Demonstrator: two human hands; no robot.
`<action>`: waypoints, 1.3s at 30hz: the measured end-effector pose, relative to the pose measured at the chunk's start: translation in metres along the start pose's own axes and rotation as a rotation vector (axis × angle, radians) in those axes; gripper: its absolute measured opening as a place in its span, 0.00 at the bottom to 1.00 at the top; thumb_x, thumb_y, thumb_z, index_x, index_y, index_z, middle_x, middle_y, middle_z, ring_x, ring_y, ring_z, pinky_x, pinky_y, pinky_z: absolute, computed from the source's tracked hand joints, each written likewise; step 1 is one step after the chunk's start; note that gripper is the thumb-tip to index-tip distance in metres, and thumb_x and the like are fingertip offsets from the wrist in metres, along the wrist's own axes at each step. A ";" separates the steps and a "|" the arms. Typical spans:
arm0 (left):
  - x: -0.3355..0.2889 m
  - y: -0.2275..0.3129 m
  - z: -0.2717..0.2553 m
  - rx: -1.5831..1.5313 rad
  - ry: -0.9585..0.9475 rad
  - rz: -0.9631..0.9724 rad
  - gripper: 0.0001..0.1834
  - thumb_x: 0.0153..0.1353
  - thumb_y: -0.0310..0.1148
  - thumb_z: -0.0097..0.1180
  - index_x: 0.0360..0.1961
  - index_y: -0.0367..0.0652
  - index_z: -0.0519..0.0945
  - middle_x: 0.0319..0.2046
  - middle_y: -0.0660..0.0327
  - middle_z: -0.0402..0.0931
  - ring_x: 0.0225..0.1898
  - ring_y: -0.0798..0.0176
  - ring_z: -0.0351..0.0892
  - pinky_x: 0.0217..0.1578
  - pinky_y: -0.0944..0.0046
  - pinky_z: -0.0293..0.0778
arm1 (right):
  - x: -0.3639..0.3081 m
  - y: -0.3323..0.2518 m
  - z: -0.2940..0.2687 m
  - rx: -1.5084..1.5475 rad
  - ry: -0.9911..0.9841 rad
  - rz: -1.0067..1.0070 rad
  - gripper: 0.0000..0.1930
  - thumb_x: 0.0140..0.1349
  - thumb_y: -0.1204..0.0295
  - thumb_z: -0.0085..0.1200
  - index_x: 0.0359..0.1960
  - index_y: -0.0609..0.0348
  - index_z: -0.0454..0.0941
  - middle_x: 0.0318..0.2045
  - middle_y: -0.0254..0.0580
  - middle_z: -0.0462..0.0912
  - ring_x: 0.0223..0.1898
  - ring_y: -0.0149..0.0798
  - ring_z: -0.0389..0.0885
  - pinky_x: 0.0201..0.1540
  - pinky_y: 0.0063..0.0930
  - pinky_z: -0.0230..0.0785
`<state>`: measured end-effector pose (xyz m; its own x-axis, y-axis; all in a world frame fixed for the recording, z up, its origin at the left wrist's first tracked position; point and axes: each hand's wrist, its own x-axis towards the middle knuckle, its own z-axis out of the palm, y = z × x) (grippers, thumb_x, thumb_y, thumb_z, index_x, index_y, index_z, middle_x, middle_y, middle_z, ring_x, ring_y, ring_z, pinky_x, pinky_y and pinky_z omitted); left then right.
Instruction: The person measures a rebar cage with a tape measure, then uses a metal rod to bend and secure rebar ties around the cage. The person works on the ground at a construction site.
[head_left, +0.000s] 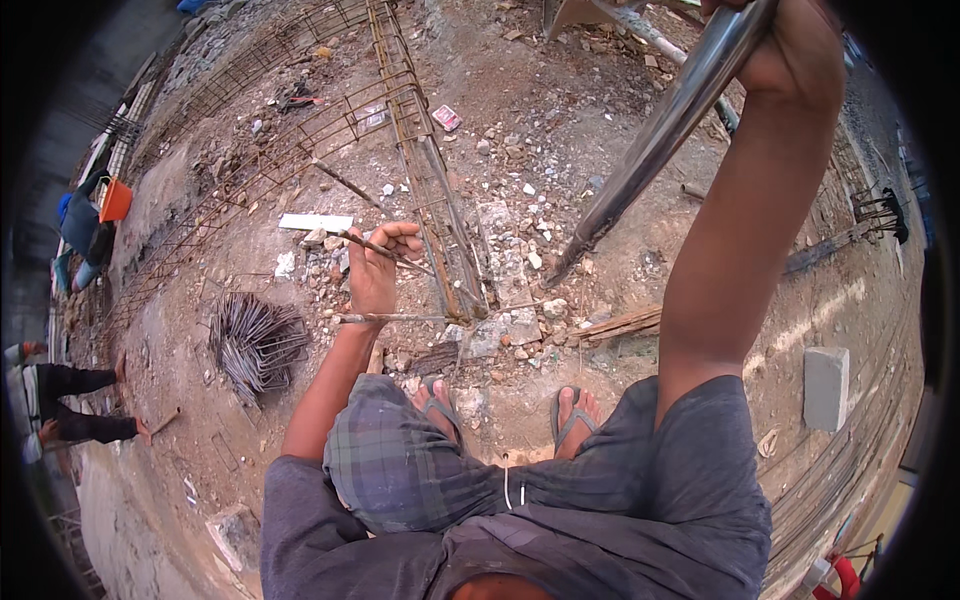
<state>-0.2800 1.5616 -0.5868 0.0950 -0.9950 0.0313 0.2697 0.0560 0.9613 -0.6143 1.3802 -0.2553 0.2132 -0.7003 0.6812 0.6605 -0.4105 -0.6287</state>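
Note:
High at the right, my right hand (780, 65) is closed round a thick, shiny metal pipe (665, 120). The pipe slants down to the left, and its dark lower end sits over the rubble in front of my feet. My left hand (380, 265) has its fingers curled at a thin rusty steel rod (390, 250) that crosses the palm. That rod juts out beside a long rebar cage (415, 150), whose near end reaches a spot just ahead of my sandalled feet. Another rod (395, 318) crosses by my left wrist.
A bundle of bent steel stirrups (258, 345) lies left of my left forearm. A grey block (826, 388) stands at the right. A splintered wooden plank (625, 325) lies near my right foot. At the far left are two people, one beside an orange bucket (116, 200).

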 end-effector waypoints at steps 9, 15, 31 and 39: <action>-0.024 0.037 0.018 0.308 0.308 -0.127 0.42 0.77 0.64 0.23 0.69 0.38 0.68 0.62 0.47 0.75 0.65 0.52 0.71 0.69 0.49 0.61 | -0.052 0.193 -0.065 -0.236 0.284 0.496 0.32 0.69 0.33 0.49 0.32 0.53 0.75 0.17 0.26 0.70 0.15 0.24 0.68 0.17 0.21 0.62; -0.105 0.078 -0.007 0.714 0.230 -0.498 0.25 0.78 0.45 0.46 0.65 0.38 0.73 0.58 0.54 0.80 0.55 0.56 0.81 0.56 0.59 0.75 | -0.046 0.235 -0.043 -0.157 0.257 0.488 0.32 0.69 0.33 0.48 0.33 0.53 0.75 0.17 0.26 0.69 0.14 0.23 0.66 0.16 0.21 0.60; -0.028 0.060 0.127 0.693 0.273 -0.150 0.39 0.76 0.51 0.49 0.76 0.35 0.57 0.69 0.46 0.66 0.69 0.52 0.68 0.69 0.51 0.63 | -0.071 0.305 -0.081 -0.481 0.605 0.418 0.41 0.65 0.26 0.45 0.26 0.58 0.75 0.17 0.35 0.76 0.25 0.36 0.79 0.34 0.42 0.72; 0.005 0.024 0.126 0.112 0.304 0.012 0.35 0.79 0.57 0.35 0.61 0.32 0.73 0.56 0.48 0.79 0.62 0.55 0.75 0.68 0.54 0.64 | -0.062 0.319 -0.090 -0.806 0.677 0.375 0.41 0.67 0.28 0.44 0.30 0.63 0.78 0.23 0.44 0.80 0.30 0.43 0.82 0.36 0.44 0.73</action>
<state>-0.3934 1.5477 -0.5287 0.3835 -0.9232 -0.0242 0.1609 0.0410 0.9861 -0.4816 1.2402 -0.5320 -0.2973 -0.9322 0.2065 -0.0754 -0.1927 -0.9783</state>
